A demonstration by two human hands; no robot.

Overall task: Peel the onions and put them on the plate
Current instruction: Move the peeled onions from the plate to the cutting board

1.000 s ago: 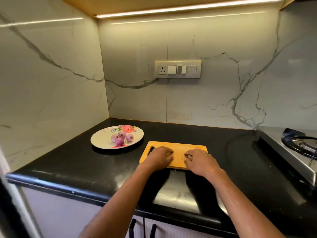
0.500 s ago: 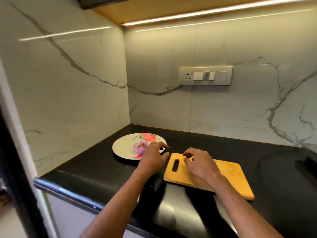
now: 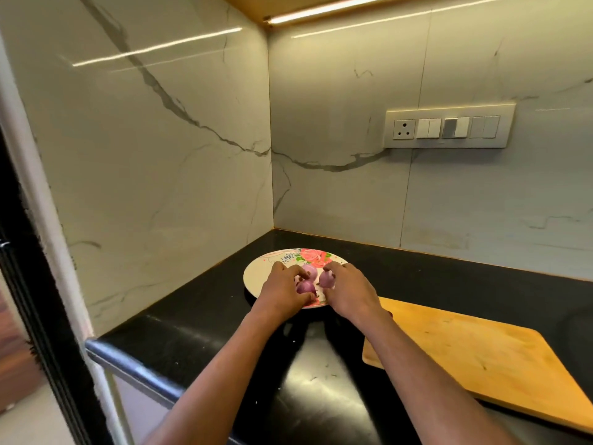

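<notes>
Both hands are over the plate (image 3: pixel 256 277), which sits on the black counter (image 3: pixel 199 342) in the corner by the marble walls. The plate is white with a pink flower on its far side. Three small purple onions lie on it, close together.

The left hand (image 3: pixel 282 292) curls its fingers around the near onion (image 3: pixel 305 288), with the thumb under it and the fingertips on top. The far onion (image 3: pixel 310 271) sits just behind those fingers (it may be touching them, but I cannot tell).

The right hand (image 3: pixel 348 292) pinches the right onion (image 3: pixel 327 279) with bent fingers.

A wooden cutting board (image 3: pixel 481 354) lies on the counter to the right, near the plate. A switch panel (image 3: pixel 449 125) is on the back wall.
</notes>
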